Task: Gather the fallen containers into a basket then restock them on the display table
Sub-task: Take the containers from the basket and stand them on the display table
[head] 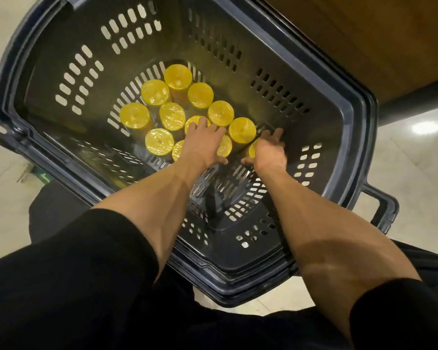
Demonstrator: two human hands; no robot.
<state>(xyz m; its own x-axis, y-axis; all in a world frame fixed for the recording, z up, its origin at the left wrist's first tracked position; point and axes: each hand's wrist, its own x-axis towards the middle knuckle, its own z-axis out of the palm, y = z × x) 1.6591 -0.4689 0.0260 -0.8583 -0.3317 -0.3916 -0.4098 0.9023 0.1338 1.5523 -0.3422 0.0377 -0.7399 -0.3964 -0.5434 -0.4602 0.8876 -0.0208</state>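
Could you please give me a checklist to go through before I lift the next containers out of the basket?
1. Containers standing upright in the basket: ok.
2. Left hand gripping one: not ok, its fingers lie spread across the lids.
3. Right hand gripping the rightmost container: cannot tell.
4. Free space on the wooden surface: cannot tell, only a corner shows.

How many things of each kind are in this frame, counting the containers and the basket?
Yellow-lidded containers: 12, all standing in the basket, four partly covered
Basket: 1
Total: 13
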